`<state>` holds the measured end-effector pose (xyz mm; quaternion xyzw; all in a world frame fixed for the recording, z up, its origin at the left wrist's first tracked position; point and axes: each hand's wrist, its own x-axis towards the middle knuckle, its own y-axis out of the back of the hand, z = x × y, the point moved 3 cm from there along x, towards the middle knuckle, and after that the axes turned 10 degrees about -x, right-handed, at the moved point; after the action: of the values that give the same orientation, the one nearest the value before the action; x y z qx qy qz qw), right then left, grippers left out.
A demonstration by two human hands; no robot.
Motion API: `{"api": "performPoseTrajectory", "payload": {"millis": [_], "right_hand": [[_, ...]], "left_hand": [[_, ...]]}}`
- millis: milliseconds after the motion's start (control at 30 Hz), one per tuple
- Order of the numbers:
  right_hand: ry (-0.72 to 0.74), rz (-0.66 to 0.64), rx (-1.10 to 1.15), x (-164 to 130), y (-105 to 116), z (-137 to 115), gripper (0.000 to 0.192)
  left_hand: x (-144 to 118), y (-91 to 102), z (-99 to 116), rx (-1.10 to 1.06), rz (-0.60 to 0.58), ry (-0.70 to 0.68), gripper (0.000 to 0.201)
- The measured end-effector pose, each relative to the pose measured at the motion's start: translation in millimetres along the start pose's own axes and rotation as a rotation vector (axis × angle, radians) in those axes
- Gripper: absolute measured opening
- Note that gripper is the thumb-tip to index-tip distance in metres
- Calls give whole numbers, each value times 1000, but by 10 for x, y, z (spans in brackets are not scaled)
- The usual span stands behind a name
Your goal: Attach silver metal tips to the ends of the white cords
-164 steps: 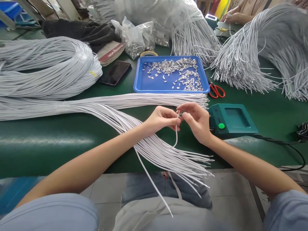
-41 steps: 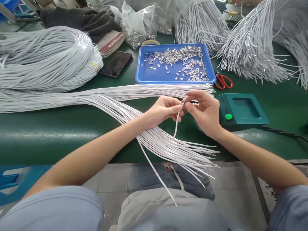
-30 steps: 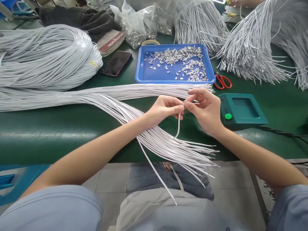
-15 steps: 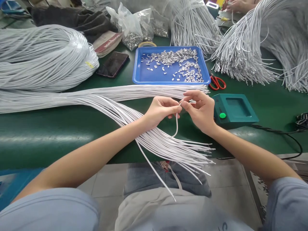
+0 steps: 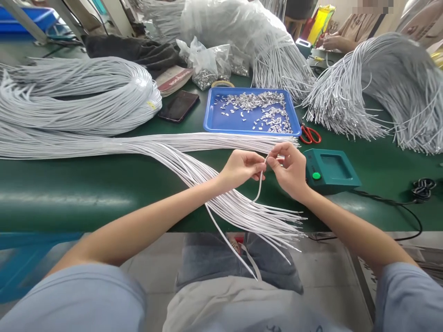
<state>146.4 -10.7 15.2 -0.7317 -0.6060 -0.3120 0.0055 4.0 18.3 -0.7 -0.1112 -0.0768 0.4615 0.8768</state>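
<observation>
Glossy green tabletop (image 5: pixel 76 196) lies below left grip (image 5: pixel 240 169) and right grip (image 5: pixel 290 170), both pinching a curved white wire (image 5: pixel 260 186)

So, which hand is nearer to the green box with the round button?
Right. The right hand is close beside the green box; the left hand is farther away, with the right hand between them.

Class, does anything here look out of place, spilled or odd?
One white wire strays from the fanned bundle, drooping over the near table edge, apart from its neighbours. The metal pieces sit within the blue tray; no spill shows.
</observation>
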Motion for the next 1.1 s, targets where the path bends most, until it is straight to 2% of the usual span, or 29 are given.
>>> {"api": "performPoseTrajectory", "payload": {"millis": [100, 200, 300, 400, 433, 500, 567, 633, 733, 867, 967, 1100], "right_hand": [[-185, -88, 249, -2, -31, 6, 30], [-388, -155, 440, -11, -61, 7, 50], [-620, -313, 638, -45, -121, -7, 55], [-693, -388, 743, -69, -155, -23, 50], [-667, -364, 728, -65, -150, -17, 46], [-542, -265, 620, -40, -118, 8, 33], [-335, -126, 415, -2, -60, 29, 19], [-107, -12, 158, 23, -8, 32, 15], [166, 19, -155, 28, 6, 24, 26], [423, 13, -396, 11, -15, 15, 25], [525, 25, -521, 10, -21, 24, 22], [580, 37, -636, 22, -5, 35, 19]], "left_hand": [[-71, 10, 78, 470, 44, -289, 15], [-121, 40, 133, 910, -9, -535, 25], [-105, 90, 164, 1042, -79, -616, 29], [-65, 111, 210, 923, 18, -623, 22], [-50, 111, 221, 810, 72, -588, 18], [-19, 98, 217, 491, 141, -429, 16], [2, 56, 188, 163, 126, -205, 22], [7, 2, 174, -45, 53, -17, 31], [7, -13, 190, -161, 10, 115, 34], [22, 26, 189, -253, 51, 214, 23], [25, 27, 165, -306, 79, 321, 14], [17, 11, 161, -364, 90, 394, 16]]}}
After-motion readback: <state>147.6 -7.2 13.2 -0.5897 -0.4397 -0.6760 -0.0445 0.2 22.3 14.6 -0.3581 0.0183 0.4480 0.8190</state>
